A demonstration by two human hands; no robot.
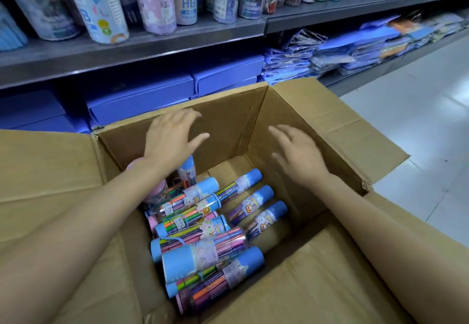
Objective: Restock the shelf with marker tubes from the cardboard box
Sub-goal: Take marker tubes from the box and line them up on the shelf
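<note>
Overhead, left hand [170, 137] and right hand [299, 157] hover empty, fingers spread, above cylindrical plastic marker tubes [203, 234] in corrugated box [291, 125].

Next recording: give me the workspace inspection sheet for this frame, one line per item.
Surface: pale tiled floor; no table seen.
Job's things: open cardboard box holding a pile of marker tubes, mostly lying down, blue-capped.
Clutter: nothing seen.
Grippers: left hand and right hand both open and empty, above the tubes inside the box.
Cables: nothing seen.
Surroundings: grey shelf with upright pencil tubes; blue boxes and packets below.
</note>
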